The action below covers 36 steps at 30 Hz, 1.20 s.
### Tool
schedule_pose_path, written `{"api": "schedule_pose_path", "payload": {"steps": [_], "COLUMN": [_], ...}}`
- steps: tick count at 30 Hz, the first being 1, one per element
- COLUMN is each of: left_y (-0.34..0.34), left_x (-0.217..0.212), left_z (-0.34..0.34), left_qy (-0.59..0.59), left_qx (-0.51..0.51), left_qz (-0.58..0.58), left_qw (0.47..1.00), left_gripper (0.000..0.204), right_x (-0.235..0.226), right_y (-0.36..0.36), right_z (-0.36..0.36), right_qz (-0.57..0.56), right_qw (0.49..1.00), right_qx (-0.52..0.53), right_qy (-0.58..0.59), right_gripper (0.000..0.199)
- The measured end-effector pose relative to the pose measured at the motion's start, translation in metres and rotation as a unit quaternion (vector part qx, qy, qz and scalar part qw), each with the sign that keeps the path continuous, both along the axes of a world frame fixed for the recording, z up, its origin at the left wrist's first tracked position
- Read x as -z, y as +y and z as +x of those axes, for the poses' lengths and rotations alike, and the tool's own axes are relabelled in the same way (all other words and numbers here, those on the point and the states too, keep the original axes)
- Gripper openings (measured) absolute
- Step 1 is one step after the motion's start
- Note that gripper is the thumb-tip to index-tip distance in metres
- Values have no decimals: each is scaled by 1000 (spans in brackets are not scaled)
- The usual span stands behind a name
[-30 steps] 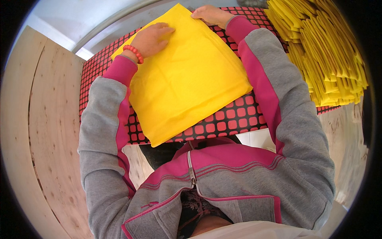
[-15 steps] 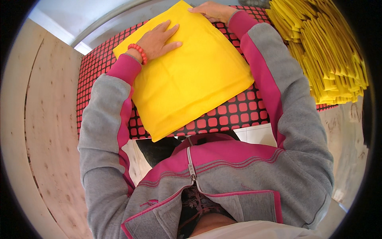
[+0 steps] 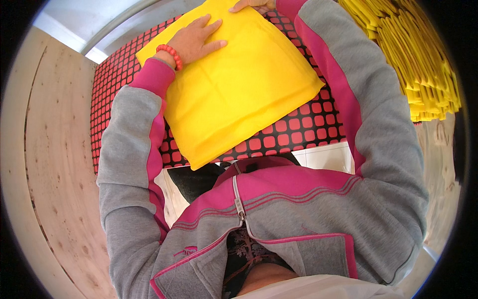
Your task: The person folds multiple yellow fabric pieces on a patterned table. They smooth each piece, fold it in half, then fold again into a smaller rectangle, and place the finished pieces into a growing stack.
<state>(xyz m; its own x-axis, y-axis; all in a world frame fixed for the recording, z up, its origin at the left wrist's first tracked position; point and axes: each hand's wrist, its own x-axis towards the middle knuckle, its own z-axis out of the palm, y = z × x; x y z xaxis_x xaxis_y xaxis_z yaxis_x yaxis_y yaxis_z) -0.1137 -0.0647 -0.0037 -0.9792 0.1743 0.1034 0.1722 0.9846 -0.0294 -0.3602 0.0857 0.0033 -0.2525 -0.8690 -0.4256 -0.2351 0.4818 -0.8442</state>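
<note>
We see a large yellow cloth [image 3: 234, 94] lying folded flat on a table covered with a black mat of red squares [image 3: 308, 129], its near corner pointing toward the person's chest and its far edge running out of the top of the view. The left hand [image 3: 191, 42] rests palm down on the far left part of the cloth, fingers spread and flat, gripping nothing; a bracelet of red beads [image 3: 169, 56] circles that wrist just above a pink cuff. The right hand [image 3: 254, 5] sits at the far edge of the cloth, mostly cut off by the top of the frame, with only a few fingertips showing on the fabric, so we cannot tell whether it is open or closed. Both arms wear grey sleeves with pink stripes of a zipped jacket [image 3: 298, 209]. To the right, well apart from the cloth, stands 1 tall stack of folded yellow cloths [image 3: 418, 60]. Pale wooden boards [image 3: 55, 164] fill the left side.
</note>
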Motion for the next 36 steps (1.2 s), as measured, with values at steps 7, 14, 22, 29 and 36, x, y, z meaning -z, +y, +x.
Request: {"api": "schedule_pose_path", "payload": {"steps": [7, 14, 22, 29, 36], "left_y": [-2, 0, 20, 147, 216], "left_x": [-6, -21, -36, -21, 3], "left_z": [21, 78, 143, 197, 182], "left_qy": [0, 37, 157, 231, 314], "left_qx": [-24, -67, -49, -137, -203], "left_qz": [-3, -48, -61, -27, -105], "left_qw": [1000, 996, 984, 963, 921], "left_gripper": [72, 67, 70, 69, 53], "right_x": [-17, 13, 55, 33, 14], "right_y": [18, 36, 77, 130, 161], "right_z": [28, 17, 27, 132, 236], "right_qz": [20, -119, -249, -263, -263], "right_qw": [977, 973, 886, 872, 845], "right_qx": [64, 170, 346, 335, 418], "right_qy": [205, 99, -184, -241, -204], "right_gripper": [38, 27, 29, 36, 31]}}
